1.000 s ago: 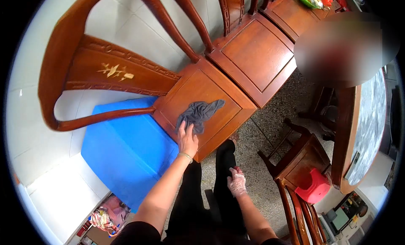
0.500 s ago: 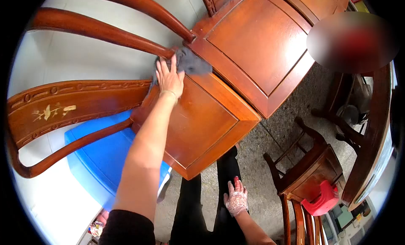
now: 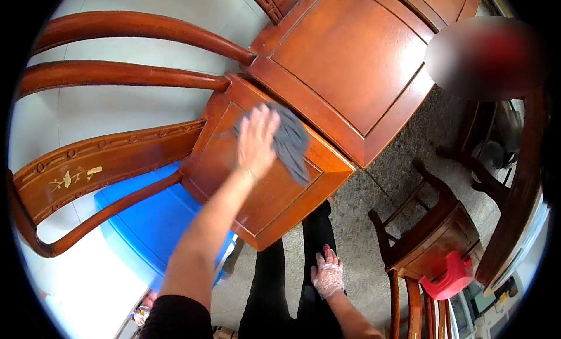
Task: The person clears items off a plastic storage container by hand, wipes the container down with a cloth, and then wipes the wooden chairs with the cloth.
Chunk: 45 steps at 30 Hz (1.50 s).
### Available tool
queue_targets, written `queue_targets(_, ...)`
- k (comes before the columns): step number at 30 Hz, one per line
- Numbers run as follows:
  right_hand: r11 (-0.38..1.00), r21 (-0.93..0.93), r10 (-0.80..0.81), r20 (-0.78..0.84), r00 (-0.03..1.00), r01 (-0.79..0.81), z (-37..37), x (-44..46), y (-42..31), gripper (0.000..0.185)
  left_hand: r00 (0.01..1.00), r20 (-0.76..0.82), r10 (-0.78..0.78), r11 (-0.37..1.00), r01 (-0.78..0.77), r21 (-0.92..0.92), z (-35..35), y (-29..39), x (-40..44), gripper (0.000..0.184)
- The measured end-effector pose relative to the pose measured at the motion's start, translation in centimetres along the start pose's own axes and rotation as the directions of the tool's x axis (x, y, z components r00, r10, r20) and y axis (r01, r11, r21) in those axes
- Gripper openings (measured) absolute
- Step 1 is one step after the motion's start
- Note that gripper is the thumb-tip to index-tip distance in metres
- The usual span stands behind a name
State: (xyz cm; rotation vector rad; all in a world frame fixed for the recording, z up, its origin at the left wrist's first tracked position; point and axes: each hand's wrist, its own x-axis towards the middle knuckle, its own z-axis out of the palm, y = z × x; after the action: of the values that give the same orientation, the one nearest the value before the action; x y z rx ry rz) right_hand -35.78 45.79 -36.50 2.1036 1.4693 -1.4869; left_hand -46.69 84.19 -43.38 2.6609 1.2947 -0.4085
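A crumpled dark grey cloth (image 3: 287, 140) lies on the wooden seat of the nearest chair (image 3: 286, 210), towards the side that borders the next seat, one end trailing across the panel's groove onto the frame. The person's left hand (image 3: 257, 134) lies over the cloth's near side, slightly blurred, its palm down and its fingers stretched out rather than curled round the fabric; a thin bracelet (image 3: 251, 174) circles that wrist. The right hand (image 3: 328, 275), in a clear plastic glove, rests on the person's black-clad leg (image 3: 315, 240), empty, with the fingers extended and a reddish patch at one fingertip. Out from the seat run two curved wooden rails (image 3: 134, 76) and a carved back splat (image 3: 128, 149) with a pale inlaid motif. A blue plastic container (image 3: 146, 216) sits below and beside that back, before pale tiling (image 3: 134, 44). Just beside the first seat, across a narrow dark gap, is a second wooden chair (image 3: 350, 64) with a glossy panelled seat. Well apart to the right, on the speckled floor (image 3: 365, 216), stands another wooden chair (image 3: 435, 237) bearing a red plastic stool-like item (image 3: 449, 275), near the edge of a wooden table (image 3: 517, 193)
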Motion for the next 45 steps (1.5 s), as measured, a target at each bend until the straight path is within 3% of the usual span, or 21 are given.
queue_targets(1,1.0,0.0,0.006,0.002,1.0,-0.006,-0.1,0.1,0.0,0.052,0.989,-0.096,-0.113,0.976,0.129,0.177,0.4,-1.8,2.4,0.071)
queue_targets(2,1.0,-0.001,0.012,0.0,1.0,-0.012,-0.2,0.1,0.0,0.052,0.961,-0.079,-0.264,0.931,0.275,0.24,-0.4,-3.5,4.6,0.063)
queue_targets(3,1.0,0.003,0.015,0.011,1.0,-0.015,0.0,0.1,0.1,0.052,0.941,-0.117,-0.317,0.947,0.321,0.019,-1.0,-4.3,6.2,0.063)
queue_targets(4,1.0,0.004,0.023,0.016,1.0,-0.023,0.0,0.0,0.1,0.052,0.906,-0.006,-0.422,0.906,0.422,-0.035,-2.4,-3.3,7.6,0.064)
queue_targets(6,0.999,0.036,0.027,0.025,0.999,-0.028,-0.1,0.0,0.0,0.051,0.811,-0.073,-0.581,0.803,0.556,-0.214,-1.3,-2.3,9.5,0.064)
queue_targets(7,0.999,0.043,0.024,0.019,1.0,-0.025,0.0,-0.1,0.1,0.05,0.818,-0.067,-0.572,0.809,0.547,-0.216,-0.6,-1.3,9.6,0.064)
queue_targets(9,0.998,0.059,0.033,0.018,0.999,-0.034,0.0,-0.2,0.4,0.05,0.737,-0.15,-0.659,0.737,0.595,-0.32,0.8,0.7,9.8,0.062)
queue_targets(12,0.996,0.075,0.041,0.017,0.999,-0.042,0.5,-0.5,1.0,0.049,0.868,-0.193,-0.457,0.885,0.42,-0.204,1.7,3.8,6.4,0.059)
queue_targets(14,0.996,0.088,0.013,-0.023,1.0,-0.011,0.8,-0.7,1.0,0.049,0.957,-0.17,-0.237,0.966,0.214,-0.143,1.9,7.1,2.5,0.062)
queue_targets(15,0.996,0.091,0.013,-0.033,0.999,-0.01,0.8,-0.8,0.9,0.048,0.978,-0.131,-0.164,0.971,0.136,-0.198,1.6,9.2,0.4,0.063)
queue_targets(20,0.998,0.065,0.009,-0.039,0.999,-0.007,1.2,-1.2,0.6,0.048,0.993,-0.039,0.112,0.924,-0.118,-0.363,2.1,13.5,-7.3,0.072)
queue_targets(23,0.996,0.091,0.023,-0.037,0.999,-0.019,1.7,-1.6,0.4,0.047,0.978,0.085,0.19,0.91,-0.143,-0.388,3.2,12.4,-14.2,0.07)
queue_targets(27,0.997,0.083,0.007,-0.066,0.998,-0.001,3.0,-1.9,0.5,0.045,0.947,0.31,0.084,0.935,0.033,-0.352,6.1,9.8,-26.2,0.064)
queue_targets(30,0.996,0.093,0.014,-0.044,0.999,-0.01,3.2,-2.1,0.3,0.044,0.948,0.312,-0.057,0.905,0.181,-0.386,7.1,8.6,-29.2,0.076)
queue_targets(31,0.995,0.1,0.016,-0.034,0.999,-0.013,3.3,-2.2,0.3,0.042,0.936,0.334,-0.11,0.878,0.248,-0.409,6.2,8.6,-28.0,0.082)
queue_targets(34,0.999,0.035,0.003,-0.055,0.998,-0.001,3.4,-2.3,0.0,0.041,0.948,0.272,-0.168,0.899,0.26,-0.351,5.1,7.0,-22.3,0.08)
queue_targets(40,1.0,0.003,-0.002,-0.05,0.999,0.002,3.4,-2.1,0.0,0.038,0.962,-0.117,-0.247,0.94,0.208,-0.272,4.1,-1.4,-7.8,0.071)
queue_targets(45,1.0,-0.007,0.002,-0.032,0.999,-0.002,3.3,-1.9,0.1,0.039,0.891,-0.186,-0.415,0.862,0.319,-0.393,3.0,-9.2,1.6,0.062)
